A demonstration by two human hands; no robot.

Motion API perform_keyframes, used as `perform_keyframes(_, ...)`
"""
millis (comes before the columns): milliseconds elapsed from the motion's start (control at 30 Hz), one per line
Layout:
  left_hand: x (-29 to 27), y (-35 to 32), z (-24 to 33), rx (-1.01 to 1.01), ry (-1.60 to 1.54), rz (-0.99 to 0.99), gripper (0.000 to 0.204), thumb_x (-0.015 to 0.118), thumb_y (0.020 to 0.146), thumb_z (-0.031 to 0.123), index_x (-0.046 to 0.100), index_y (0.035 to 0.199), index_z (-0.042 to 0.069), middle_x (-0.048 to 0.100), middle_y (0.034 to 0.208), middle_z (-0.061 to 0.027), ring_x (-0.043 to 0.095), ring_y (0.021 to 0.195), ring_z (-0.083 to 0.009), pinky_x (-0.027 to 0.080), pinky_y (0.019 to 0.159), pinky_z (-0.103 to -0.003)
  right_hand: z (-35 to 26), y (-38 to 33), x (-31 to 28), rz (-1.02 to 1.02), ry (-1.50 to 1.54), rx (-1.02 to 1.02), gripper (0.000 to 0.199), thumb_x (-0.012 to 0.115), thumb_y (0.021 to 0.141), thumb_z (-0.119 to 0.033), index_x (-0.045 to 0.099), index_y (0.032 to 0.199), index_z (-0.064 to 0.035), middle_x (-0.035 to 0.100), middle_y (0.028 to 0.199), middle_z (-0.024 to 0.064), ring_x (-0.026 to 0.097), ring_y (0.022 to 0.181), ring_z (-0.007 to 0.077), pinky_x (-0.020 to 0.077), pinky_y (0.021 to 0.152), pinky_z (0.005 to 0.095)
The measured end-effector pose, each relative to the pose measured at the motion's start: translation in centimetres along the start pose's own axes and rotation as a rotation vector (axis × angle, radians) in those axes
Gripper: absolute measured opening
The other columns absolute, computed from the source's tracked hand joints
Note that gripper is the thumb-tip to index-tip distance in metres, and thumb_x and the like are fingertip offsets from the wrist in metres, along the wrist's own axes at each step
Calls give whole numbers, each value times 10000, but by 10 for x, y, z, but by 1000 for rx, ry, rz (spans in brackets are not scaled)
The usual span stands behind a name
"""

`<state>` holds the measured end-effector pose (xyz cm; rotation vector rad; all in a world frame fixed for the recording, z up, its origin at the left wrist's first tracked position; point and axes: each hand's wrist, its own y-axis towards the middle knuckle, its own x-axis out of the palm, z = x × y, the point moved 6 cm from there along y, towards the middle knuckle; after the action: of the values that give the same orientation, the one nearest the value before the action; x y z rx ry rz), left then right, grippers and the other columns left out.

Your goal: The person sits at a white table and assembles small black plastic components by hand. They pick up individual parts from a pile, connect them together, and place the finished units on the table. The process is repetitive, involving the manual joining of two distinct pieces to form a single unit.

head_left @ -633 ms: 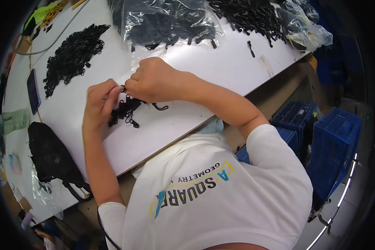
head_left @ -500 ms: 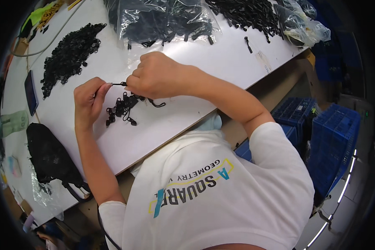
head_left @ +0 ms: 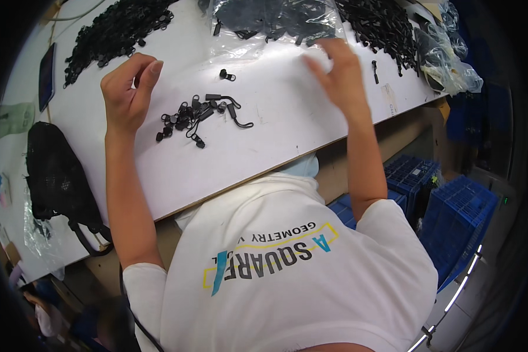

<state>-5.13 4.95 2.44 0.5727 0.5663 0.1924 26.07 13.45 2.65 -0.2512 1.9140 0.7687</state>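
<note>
My left hand (head_left: 129, 91) is raised over the table's left part, fingers curled in and thumb up against them; whatever may be inside is hidden. My right hand (head_left: 337, 70), smeared by motion, has thumb and fingers apart and holds nothing visible. It is close to the front edge of a clear plastic bag (head_left: 276, 26) with black pieces in it. Between the hands, a small cluster of black zipper sliders (head_left: 185, 117) lies mixed with corded zipper pulls (head_left: 233, 112). One loose zipper slider (head_left: 227, 75) lies just beyond the cluster.
A large heap of black sliders (head_left: 114, 32) is at far left, a heap of black zipper pulls (head_left: 381, 29) at far right. A phone (head_left: 47, 76) and black mesh bag (head_left: 61, 176) lie left. Crumpled plastic (head_left: 449, 58) sits at the right edge; blue crates (head_left: 457, 226) stand below.
The hands have parted: the right swung right toward the plastic bag, leaving the cord they stretched between them. A loose slider now shows on the table. The view has shifted.
</note>
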Motion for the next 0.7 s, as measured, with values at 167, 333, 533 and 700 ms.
perform_keyframes(167, 0, 0, -1, -12, 22, -3, 234, 631, 874, 185, 587, 727, 9, 449, 530, -4, 376, 476, -76, 296, 451, -225, -88, -15, 29, -210, 166, -308, 403, 714, 753, -262, 570, 1029, -7, 579, 907, 142, 563, 850, 295, 441, 756, 361)
perform_keyframes(333, 0, 2, 5, 14, 83, -4, 246, 639, 867, 195, 582, 706, 18, 443, 506, -13, 364, 444, -87, 285, 432, -240, -126, -19, 57, -539, 91, -268, 382, 648, 779, -227, 503, 1041, 11, 587, 805, 134, 588, 742, 293, 469, 630, 384)
perform_keyframes(533, 9, 4, 12, 14, 128, -128, 237, 671, 822, 201, 560, 701, 30, 461, 515, -35, 406, 432, -135, 322, 437, -268, -120, -9, 78, -617, -51, -191, 245, 578, 752, -99, 485, 948, 14, 609, 662, 152, 602, 594, 337, 463, 504, 429)
perform_keyframes(700, 36, -2, 24, 101, 147, -358, 230, 733, 728, 176, 569, 775, 23, 535, 666, -62, 480, 509, -177, 385, 489, -286, -116, 3, 73, -629, -16, -220, 213, 552, 747, -53, 477, 933, 20, 606, 639, 178, 608, 598, 330, 461, 508, 432)
